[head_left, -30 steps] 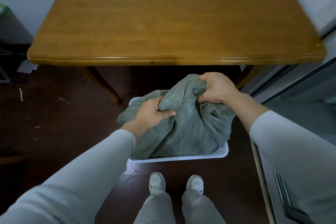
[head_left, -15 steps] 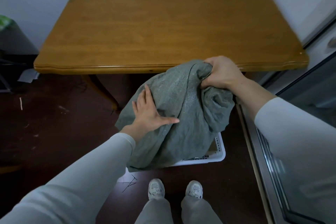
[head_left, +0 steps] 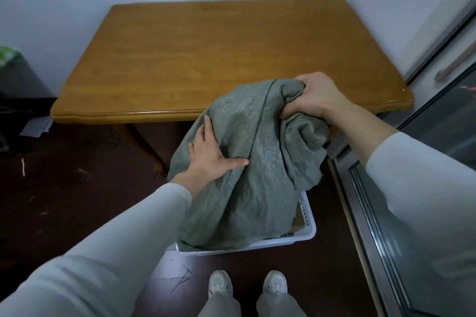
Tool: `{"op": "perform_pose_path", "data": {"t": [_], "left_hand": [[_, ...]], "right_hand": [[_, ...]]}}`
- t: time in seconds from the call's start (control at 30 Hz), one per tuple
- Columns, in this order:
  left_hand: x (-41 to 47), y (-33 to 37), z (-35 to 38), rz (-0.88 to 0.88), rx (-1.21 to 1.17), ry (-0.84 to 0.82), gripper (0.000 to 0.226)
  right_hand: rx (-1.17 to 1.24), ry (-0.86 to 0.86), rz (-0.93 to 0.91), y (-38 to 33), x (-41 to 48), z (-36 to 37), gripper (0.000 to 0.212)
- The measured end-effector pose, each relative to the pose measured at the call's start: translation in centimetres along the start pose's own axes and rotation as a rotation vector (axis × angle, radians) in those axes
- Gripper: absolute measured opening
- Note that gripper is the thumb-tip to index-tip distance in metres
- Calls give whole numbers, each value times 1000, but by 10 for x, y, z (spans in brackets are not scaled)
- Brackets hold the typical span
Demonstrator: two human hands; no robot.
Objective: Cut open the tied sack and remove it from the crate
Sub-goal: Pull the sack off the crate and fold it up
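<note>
A grey-green woven sack [head_left: 257, 175] hangs stretched up out of a white plastic crate [head_left: 306, 229] on the floor; its lower end still lies inside the crate. My right hand [head_left: 314, 98] is clenched on the bunched top of the sack, at the height of the table's front edge. My left hand [head_left: 213, 154] lies flat against the sack's left side, fingers spread. Most of the crate's inside is hidden by the cloth.
A wooden table [head_left: 231, 59] stands just beyond the crate, its front edge close to my right hand. A glass sliding door frame [head_left: 373, 213] runs along the right. My shoes [head_left: 247, 285] stand right behind the crate on the dark floor. Dark clutter sits far left.
My right hand has pulled the sack's top upward, from low over the crate to table-edge height. My left hand let go of its grip and now presses flat on the cloth.
</note>
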State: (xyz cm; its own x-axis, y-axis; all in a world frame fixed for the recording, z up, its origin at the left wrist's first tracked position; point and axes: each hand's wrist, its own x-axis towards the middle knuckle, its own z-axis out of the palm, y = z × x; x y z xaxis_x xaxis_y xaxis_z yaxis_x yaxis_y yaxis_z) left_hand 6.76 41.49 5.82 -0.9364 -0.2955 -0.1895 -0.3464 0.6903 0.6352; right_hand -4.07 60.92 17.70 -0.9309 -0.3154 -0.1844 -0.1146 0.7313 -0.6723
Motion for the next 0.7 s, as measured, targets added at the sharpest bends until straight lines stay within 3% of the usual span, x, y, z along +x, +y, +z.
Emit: {"op": "perform_pose_path", "data": {"t": [0.33, 0.47, 0.7], "left_hand": [[20, 9, -10, 118, -177, 86, 74], [20, 25, -11, 104, -377, 13, 72], [21, 45, -26, -29, -712, -183, 93]], "right_hand": [[547, 51, 128, -7, -4, -9, 34], [752, 39, 172, -6, -4, -5, 32], [1051, 77, 290, 6, -1, 0, 28]]}}
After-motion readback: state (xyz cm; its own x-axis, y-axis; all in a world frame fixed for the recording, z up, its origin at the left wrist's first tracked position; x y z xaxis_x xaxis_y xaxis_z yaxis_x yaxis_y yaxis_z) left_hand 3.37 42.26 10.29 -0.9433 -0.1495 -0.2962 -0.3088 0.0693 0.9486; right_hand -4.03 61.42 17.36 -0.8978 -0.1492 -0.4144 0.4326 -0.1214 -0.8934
